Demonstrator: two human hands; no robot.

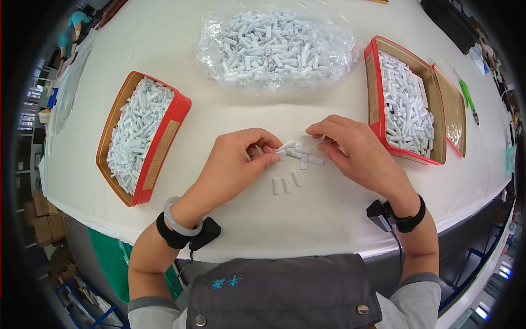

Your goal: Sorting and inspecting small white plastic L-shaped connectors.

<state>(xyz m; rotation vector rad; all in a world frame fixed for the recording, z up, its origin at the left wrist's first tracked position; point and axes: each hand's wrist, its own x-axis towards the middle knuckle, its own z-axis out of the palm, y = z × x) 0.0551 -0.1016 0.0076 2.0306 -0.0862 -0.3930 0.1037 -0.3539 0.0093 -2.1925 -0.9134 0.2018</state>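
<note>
My left hand (pixel 238 159) pinches a small white tube (pixel 285 147) between thumb and fingertips. Across from it, my right hand (pixel 359 151) hovers with thumb and fingers apart and nothing visible between them. Between the hands lies a small cluster of loose white tubes (pixel 315 159), some touching or overlapping. Closer to me, three short white tubes (pixel 286 185) rest side by side, slightly spaced, on the white-covered table (pixel 241 227).
A red tin (pixel 160 148) of white tubes stands at left; another red tin (pixel 377 104) holds more at right, its lid (pixel 452 112) alongside. Behind lies a clear plastic bag (pixel 211 52) full of tubes. A green-handled tool (pixel 466 92) sits far right. Another person (pixel 76 24) is far left.
</note>
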